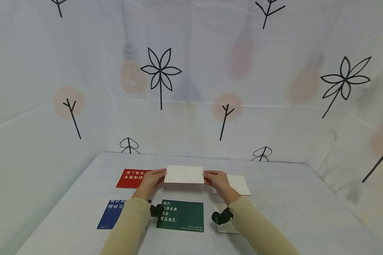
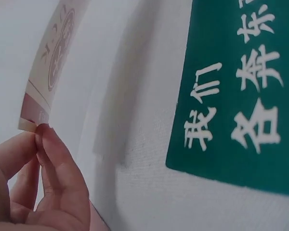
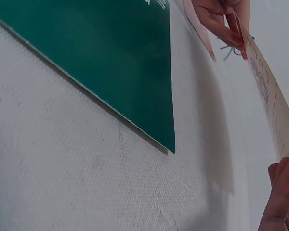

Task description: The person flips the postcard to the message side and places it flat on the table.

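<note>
A white card [image 1: 183, 174] is held above the table by its two short ends. My left hand [image 1: 151, 180] pinches one end between thumb and fingers, and my right hand [image 1: 219, 181] pinches the opposite one. In the left wrist view, the card's other face [image 2: 55, 62] carries reddish-brown print and a round emblem. It bows slightly in the right wrist view. Nearer to me, a green card [image 1: 185, 216] with white Chinese characters lies flat on the table, below the held card and apart from it.
On the left lie a red card [image 1: 131, 179] and a blue card [image 1: 110, 216], both partly hidden by the left arm. Behind the right arm are a white card [image 1: 240, 185] and another pale card [image 1: 225, 227]. A patterned white curtain [image 1: 188, 124] hangs behind the table [image 1: 284, 198].
</note>
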`<state>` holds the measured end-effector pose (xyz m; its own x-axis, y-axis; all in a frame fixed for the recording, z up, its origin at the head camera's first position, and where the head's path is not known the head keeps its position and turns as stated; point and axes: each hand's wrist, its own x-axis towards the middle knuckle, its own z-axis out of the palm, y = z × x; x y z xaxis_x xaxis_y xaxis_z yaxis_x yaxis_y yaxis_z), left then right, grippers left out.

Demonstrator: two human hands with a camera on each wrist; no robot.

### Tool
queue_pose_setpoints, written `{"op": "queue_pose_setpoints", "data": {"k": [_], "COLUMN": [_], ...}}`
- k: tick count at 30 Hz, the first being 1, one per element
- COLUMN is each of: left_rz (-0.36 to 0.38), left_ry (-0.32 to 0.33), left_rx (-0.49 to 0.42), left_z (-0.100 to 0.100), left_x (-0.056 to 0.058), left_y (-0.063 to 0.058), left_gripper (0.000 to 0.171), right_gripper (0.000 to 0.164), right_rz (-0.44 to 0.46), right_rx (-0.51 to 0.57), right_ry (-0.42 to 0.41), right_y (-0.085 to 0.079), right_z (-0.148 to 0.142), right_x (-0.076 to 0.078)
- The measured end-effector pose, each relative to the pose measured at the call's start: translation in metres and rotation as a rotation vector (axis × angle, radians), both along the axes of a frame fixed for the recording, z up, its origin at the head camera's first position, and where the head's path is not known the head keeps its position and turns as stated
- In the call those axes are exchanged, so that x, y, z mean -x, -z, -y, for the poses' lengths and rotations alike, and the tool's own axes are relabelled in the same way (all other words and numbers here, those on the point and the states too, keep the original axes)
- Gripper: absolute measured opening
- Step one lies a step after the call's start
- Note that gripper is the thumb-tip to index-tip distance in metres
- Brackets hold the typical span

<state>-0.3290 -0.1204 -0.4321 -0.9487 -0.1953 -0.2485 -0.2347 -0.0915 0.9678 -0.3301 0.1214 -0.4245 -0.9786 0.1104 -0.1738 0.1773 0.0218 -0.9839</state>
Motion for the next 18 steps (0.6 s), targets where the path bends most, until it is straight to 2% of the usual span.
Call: {"op": "queue_pose_setpoints", "data": {"k": [8,12,18], "left_rz": [0.004,0.008,-0.024], "left_ry": [0.017,0.022,0.031], "left_rx": [0.161,0.197,0.271], "left_z": [-0.0023,-0.0037,-0.0039], "left_x": [0.0000,0.0009,-0.0005], "left_y": [-0.0016,-0.0006,-0.0007], "left_gripper": [0.031,0.030,0.029], "right_gripper": [0.023,0.022,0.022], "right_rz": [-0.008,-0.024,-0.040], "right_rx": [-0.063,-0.109,-0.150], "right_ry": [-0.007,-0.013,-0.022], "right_y": [0.0013,0.0030,0.0037], "right_z": [0.0016,0.0024,0.0038], "right_x": [-0.0017,-0.0026,-0.0037]}}
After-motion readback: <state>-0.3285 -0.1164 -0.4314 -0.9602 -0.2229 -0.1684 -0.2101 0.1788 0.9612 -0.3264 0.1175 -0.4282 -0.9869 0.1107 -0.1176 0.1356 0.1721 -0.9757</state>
